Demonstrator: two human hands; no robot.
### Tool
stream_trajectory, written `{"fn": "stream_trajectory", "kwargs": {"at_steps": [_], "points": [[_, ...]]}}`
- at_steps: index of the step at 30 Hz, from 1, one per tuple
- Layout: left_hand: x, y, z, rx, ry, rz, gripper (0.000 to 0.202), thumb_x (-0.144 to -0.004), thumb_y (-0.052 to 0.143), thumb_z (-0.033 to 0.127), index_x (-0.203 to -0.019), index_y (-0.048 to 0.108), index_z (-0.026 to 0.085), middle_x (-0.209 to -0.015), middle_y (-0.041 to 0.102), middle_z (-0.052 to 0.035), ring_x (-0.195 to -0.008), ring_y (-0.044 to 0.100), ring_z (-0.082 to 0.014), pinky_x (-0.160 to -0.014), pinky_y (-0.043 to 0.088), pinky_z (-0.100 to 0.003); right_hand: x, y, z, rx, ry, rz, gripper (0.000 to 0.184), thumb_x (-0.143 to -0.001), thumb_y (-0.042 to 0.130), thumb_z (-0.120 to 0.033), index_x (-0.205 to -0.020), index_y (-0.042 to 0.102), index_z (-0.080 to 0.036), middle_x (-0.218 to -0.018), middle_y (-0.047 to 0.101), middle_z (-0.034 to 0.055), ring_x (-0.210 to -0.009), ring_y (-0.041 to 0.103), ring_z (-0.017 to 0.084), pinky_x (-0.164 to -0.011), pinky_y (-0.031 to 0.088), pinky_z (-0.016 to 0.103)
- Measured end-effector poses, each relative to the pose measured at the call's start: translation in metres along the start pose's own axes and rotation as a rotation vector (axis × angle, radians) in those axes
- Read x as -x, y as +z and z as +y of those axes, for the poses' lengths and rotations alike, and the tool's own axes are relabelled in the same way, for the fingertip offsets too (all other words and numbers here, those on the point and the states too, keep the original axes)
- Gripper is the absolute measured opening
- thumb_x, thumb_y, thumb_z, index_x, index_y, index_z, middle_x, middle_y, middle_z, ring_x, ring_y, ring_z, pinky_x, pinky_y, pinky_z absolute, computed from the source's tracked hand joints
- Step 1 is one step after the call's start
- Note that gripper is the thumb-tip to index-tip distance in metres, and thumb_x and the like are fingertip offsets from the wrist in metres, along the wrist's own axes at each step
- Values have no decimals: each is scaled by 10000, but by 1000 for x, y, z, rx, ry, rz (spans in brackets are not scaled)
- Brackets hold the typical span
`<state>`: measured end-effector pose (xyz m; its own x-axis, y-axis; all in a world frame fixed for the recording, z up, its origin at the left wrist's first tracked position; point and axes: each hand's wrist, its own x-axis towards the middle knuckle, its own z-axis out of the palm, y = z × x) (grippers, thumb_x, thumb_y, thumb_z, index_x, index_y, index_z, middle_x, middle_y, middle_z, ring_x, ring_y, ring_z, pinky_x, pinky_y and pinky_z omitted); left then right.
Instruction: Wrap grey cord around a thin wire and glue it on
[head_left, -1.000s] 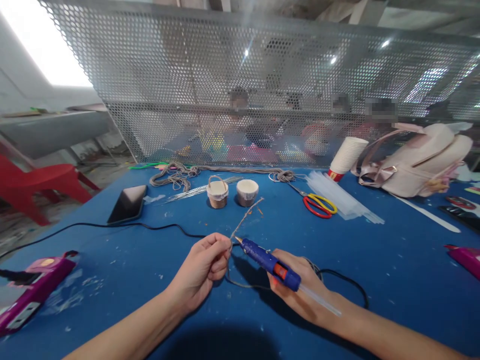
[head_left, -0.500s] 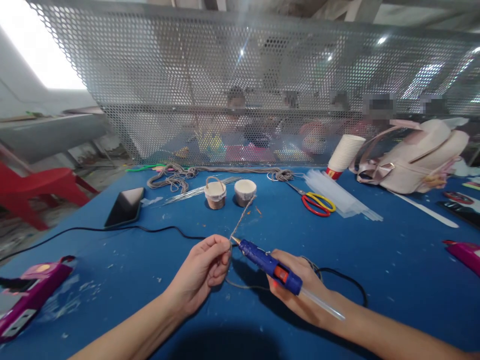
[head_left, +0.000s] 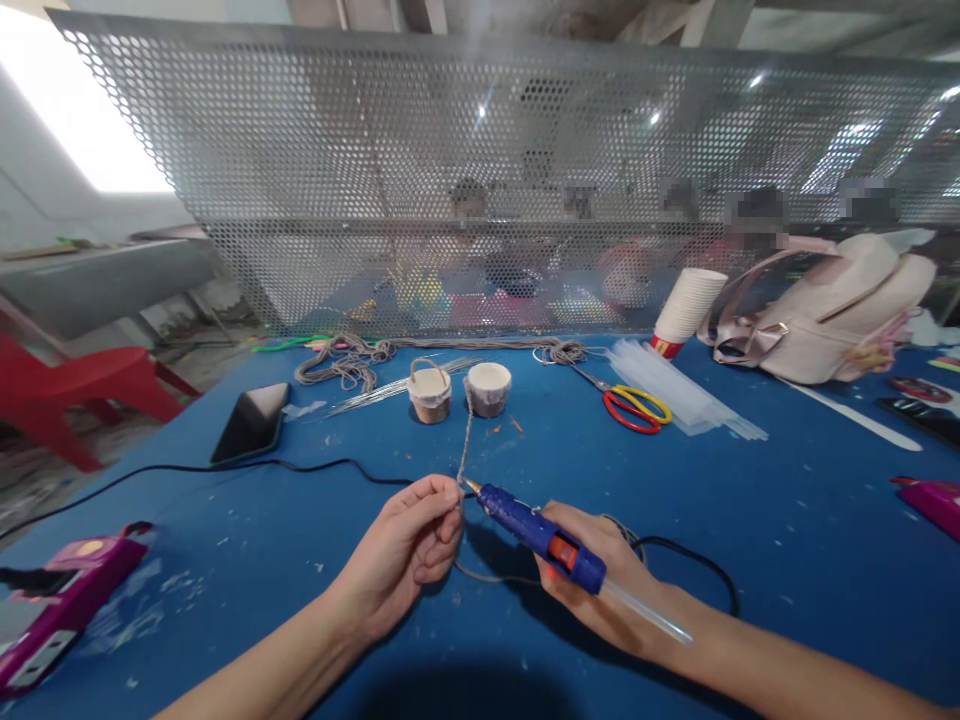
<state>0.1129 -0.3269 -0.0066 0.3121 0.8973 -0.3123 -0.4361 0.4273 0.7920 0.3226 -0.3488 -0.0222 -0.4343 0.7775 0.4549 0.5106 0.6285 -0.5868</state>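
Observation:
My left hand (head_left: pixel 409 550) is closed in a pinch on a thin piece of grey twine (head_left: pixel 465 440), which stands up from my fingertips and loops down onto the table behind the hand. My right hand (head_left: pixel 600 580) grips a blue hot glue gun (head_left: pixel 536 532) with a clear glue stick at its rear. Its metal nozzle touches the twine right at my left fingertips. Two small twine-wrapped cups (head_left: pixel 430 392) (head_left: pixel 488 387) stand farther back; the left one has a handle.
On the blue table (head_left: pixel 787 540) lie a black phone (head_left: pixel 251 423), a black cord (head_left: pixel 225 468), loose twine (head_left: pixel 341 362), red and yellow scissors (head_left: pixel 634 408), glue sticks (head_left: pixel 686 395), stacked paper cups (head_left: pixel 688 310), a pink bag (head_left: pixel 832 315) and pink glue guns (head_left: pixel 60 600). People sit behind a perforated screen (head_left: pixel 480 180).
The free end of the twine has swung from leaning right to standing nearly upright. Both hands have stayed in place with the nozzle at the twine.

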Motion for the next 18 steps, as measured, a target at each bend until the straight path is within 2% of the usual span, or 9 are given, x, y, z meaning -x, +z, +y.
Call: {"fn": "stream_trajectory", "kwargs": {"at_steps": [7,18], "points": [[1,0,-1,-21,-6,-16,170,-759,650,225,-684,509,167,-497,440,58,-365,258,-14,-362,91,-169,1,1,-1,15,-27,11,40,-812,451,-209,-775,463,-199,-635,530,-9,-519,486,110,-522,393,222],[1,3,-2,-95,25,16,210,-748,675,274,-666,513,168,-495,442,62,-365,256,-11,-366,91,-175,3,-3,-7,47,1,-22,34,-794,479,-180,-809,506,-194,-679,600,15,-558,535,127,-554,431,236]]}}
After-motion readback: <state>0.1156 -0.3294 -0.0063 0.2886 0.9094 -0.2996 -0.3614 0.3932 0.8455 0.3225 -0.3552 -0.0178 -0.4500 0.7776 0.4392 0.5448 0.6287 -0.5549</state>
